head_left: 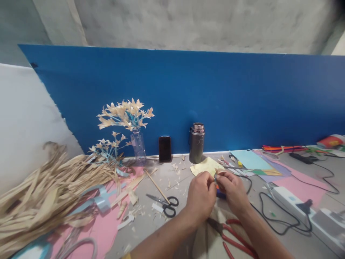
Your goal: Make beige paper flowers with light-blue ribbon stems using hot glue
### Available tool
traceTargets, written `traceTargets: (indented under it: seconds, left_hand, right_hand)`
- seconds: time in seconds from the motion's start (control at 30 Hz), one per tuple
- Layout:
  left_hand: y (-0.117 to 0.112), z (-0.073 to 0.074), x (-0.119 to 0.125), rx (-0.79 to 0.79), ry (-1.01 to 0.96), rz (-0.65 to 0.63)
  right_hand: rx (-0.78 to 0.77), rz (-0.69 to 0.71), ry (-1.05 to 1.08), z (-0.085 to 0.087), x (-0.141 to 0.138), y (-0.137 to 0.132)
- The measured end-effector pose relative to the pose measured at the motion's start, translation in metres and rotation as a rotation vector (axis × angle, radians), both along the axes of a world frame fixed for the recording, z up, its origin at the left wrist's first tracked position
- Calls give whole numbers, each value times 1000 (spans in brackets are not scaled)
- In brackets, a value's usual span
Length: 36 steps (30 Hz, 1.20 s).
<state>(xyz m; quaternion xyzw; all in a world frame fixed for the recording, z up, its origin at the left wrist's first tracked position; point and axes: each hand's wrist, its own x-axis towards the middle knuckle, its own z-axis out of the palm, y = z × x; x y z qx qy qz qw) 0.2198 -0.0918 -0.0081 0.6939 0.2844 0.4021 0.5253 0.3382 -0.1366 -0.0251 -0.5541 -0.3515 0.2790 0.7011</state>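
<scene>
My left hand and my right hand meet fingertip to fingertip above the table. Both are closed in a pinch. Between the fingertips shows a small pale husk piece with a bluish bit below it; the fingers hide most of it. Behind them lies a crumpled yellow paper. Partly covered by my right hand is a dark blue object. Red-handled pliers lie beneath my forearms. Black-handled scissors rest left of my left hand, touching a thin wooden stick.
Dried husks are heaped at left beside pink paper. Husk flowers stand in a clear bottle. A phone and an open flask stand near the blue partition. A power strip with cables lies right.
</scene>
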Motion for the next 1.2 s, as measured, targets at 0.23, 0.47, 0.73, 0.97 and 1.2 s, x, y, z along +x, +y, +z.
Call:
traceTargets:
  seconds: [0.23, 0.47, 0.73, 0.97, 1.2]
  left_hand:
    - [15, -5, 2, -780, -121, -509]
    - [21, -19, -1, -932, -189, -792]
    - [18, -18, 1, -857, -357, -553]
    - [16, -13, 6, -295, -191, -145]
    - [4, -5, 5, -175, -50, -72]
  right_hand:
    - [50, 132, 334, 8, -2, -5]
    - [44, 218, 244, 1, 5, -5]
    - [129, 152, 268, 2, 10, 0]
    - [137, -8, 194, 3, 10, 0]
    - [25, -192, -43, -3, 14, -1]
